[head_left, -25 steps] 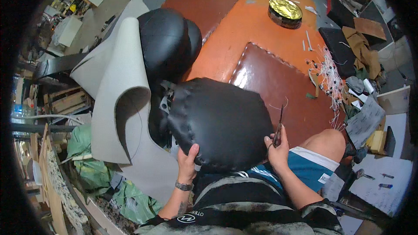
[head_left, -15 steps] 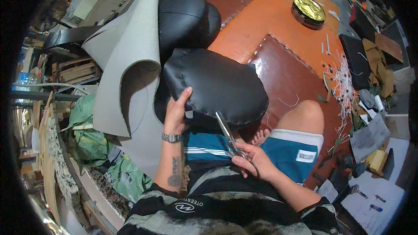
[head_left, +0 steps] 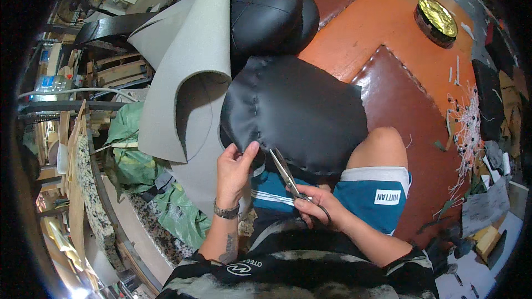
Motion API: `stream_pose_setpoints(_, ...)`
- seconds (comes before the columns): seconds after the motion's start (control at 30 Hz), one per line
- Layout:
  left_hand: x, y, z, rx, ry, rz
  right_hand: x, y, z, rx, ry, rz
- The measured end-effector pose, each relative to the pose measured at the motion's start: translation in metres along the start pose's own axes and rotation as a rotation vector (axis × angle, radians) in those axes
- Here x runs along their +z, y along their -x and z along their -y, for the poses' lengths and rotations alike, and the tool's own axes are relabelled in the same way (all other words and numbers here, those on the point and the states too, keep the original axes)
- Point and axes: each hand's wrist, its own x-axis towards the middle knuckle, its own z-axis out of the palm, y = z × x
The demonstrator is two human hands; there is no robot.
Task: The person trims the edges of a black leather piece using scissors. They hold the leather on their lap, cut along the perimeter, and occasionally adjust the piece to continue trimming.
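A black leather-like seat cover (head_left: 310,111) with a line of stitches near its left side lies across my lap. My left hand (head_left: 234,171) pinches its lower left edge between thumb and fingers, where the stitched seam ends. In my right hand (head_left: 317,205) is a pair of metal scissors (head_left: 284,174), my fingers in the handle loops. The scissors' blades look closed or nearly so, and their tip points up-left to the cover's lower edge, close to my left fingertips. Whether the tip touches the cover I cannot tell.
A grey sheet (head_left: 199,33) curls over at the left, beside a rounded black padded seat (head_left: 266,11). A round tin with a gold-coloured top (head_left: 436,17) stands on the orange floor mat (head_left: 382,16). Tangled white cords (head_left: 468,122) lie at right; green sacking (head_left: 130,138) is at left.
The seat cover has turned slightly, so more of its left side and stitched seam shows. My left hand has shifted to a fingertip pinch at the lower edge. The scissors stay in my right hand.
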Motion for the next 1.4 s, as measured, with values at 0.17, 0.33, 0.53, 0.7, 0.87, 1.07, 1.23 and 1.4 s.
stream_pose_setpoints(0.17,0.028,-0.014,0.003,0.269,0.074,-0.245,0.006,-0.01,0.001,-0.011,-0.039,0.084)
stream_pose_setpoints(0.33,0.041,-0.018,0.009,0.492,-0.228,-0.512,0.005,-0.015,-0.001,-0.038,-0.058,0.066)
stream_pose_setpoints(0.53,0.058,-0.012,0.017,0.645,-0.341,-0.57,-0.003,-0.011,-0.009,-0.012,-0.108,0.0)
stream_pose_setpoints(0.7,0.034,-0.035,0.013,0.631,-0.231,-0.498,-0.002,-0.014,-0.011,0.064,-0.251,0.039)
stream_pose_setpoints(0.87,0.019,-0.045,0.009,0.368,-0.043,-0.251,-0.004,-0.023,-0.011,0.063,-0.337,0.123)
stream_pose_setpoints(1.07,0.023,-0.034,0.001,0.394,-0.032,-0.287,0.001,-0.035,-0.013,0.048,-0.472,0.161)
stream_pose_setpoints(1.23,0.03,-0.023,0.002,0.521,-0.188,-0.42,0.012,-0.05,-0.01,0.05,-0.589,0.147)
stream_pose_setpoints(1.4,0.036,-0.026,0.002,0.598,-0.033,-0.41,0.034,-0.063,-0.006,-0.014,-0.658,0.114)
